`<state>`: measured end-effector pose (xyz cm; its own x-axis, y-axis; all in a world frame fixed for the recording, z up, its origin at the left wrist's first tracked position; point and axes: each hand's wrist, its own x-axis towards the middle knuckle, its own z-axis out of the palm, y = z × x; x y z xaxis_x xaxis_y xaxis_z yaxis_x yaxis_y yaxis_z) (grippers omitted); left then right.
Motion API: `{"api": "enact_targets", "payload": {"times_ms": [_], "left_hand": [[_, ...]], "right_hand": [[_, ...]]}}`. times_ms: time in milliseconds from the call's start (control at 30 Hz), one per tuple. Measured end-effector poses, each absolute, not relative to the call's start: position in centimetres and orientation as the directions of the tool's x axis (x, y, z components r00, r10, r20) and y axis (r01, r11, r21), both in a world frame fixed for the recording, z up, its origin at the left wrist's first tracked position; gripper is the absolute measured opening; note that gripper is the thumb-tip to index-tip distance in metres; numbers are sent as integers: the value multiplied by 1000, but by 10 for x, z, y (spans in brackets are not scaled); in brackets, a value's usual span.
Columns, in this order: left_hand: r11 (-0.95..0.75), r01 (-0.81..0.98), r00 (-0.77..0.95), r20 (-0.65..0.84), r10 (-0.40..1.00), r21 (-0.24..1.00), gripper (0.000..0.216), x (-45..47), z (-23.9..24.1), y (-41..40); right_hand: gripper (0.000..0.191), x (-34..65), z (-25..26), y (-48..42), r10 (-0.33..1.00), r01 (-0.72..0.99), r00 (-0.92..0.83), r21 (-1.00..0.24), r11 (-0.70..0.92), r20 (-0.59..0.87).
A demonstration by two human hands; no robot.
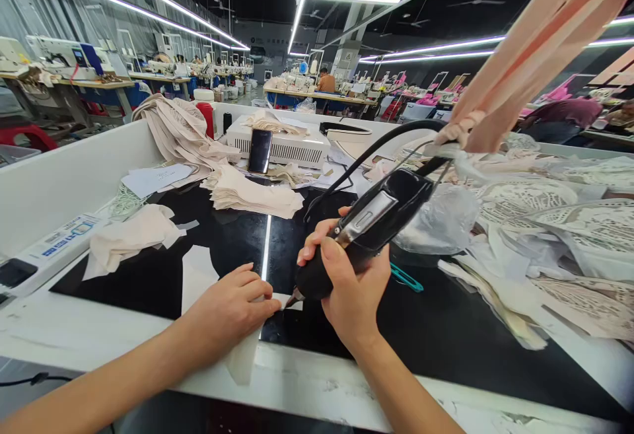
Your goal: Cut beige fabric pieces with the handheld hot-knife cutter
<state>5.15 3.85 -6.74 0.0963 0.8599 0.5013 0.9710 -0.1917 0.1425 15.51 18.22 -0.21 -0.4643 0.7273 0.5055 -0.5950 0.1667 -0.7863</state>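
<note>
My right hand (354, 289) is wrapped round a black corded handheld tool (379, 213) with a silver lever and a pointed metal tip. The tool tilts down to the left, and its tip meets the edge of a pale fabric piece (198, 275) on the black work surface (416, 328). My left hand (230, 312) presses on that fabric, fingers bent and close together, its fingertips just left of the tip. Part of the fabric is hidden under the left hand; another part hangs over the table's front edge. A teal snap clip (406, 277) lies right of my right hand.
Stacked beige fabric pieces (252, 191) lie behind my hands, before a phone (260, 151) and a vented white box (280, 140). Crumpled fabric (133, 236) is at left. Lace pieces (574, 222) heap at right. Pink fabric strips (539, 57) hold up the tool's cable end.
</note>
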Motion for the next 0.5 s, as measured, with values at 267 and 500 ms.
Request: {"api": "enact_targets", "payload": {"times_ms": [267,500], "left_hand": [[-188,971,90,504,859,148,27,52,-69,40],[-182,971,86,489,868,153,27,51,-65,39]], "right_hand": [[30,161,0,188,725,-605,-447,-774,186,524],[30,164,-2,191,717,-596,-446,-776,207,535]]}}
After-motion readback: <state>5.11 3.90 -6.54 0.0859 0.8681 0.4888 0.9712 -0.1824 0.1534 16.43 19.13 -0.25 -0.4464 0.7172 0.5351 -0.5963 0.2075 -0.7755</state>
